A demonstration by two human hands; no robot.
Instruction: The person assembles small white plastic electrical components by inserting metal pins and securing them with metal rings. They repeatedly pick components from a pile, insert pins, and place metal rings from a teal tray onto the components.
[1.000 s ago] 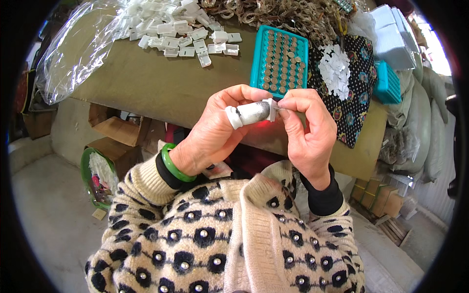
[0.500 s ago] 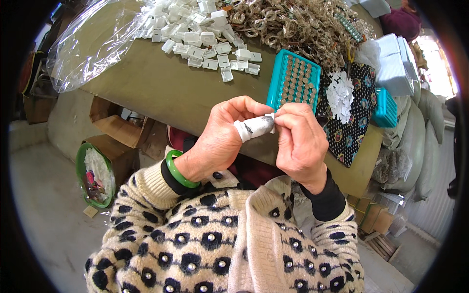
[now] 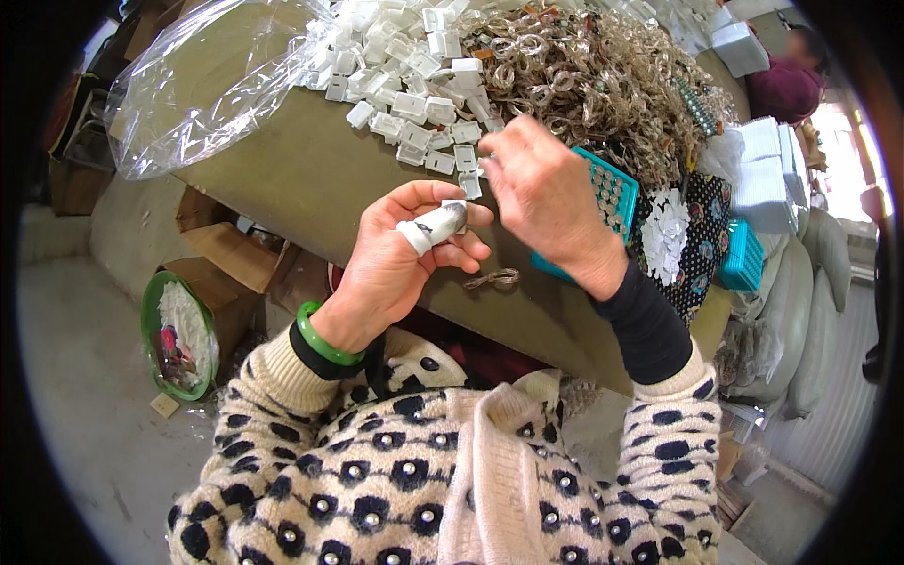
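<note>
Across the surface point(image 3: 311, 151), toward the big heap of white plastic cases point(image 3: 410, 94), the right hand point(image 3: 549, 193) has swung away from the left hand point(image 3: 388, 250); fingers curled, can't tell if it's got anything. Left hand, near a loose wire bundle point(image 3: 492, 279), is pinching one little white case point(image 3: 458, 207) between thumb and fingers. Looks super light, stiff, kinda slick, maybe crackable where it's thin, so I'd hold it by the side walls.
</note>
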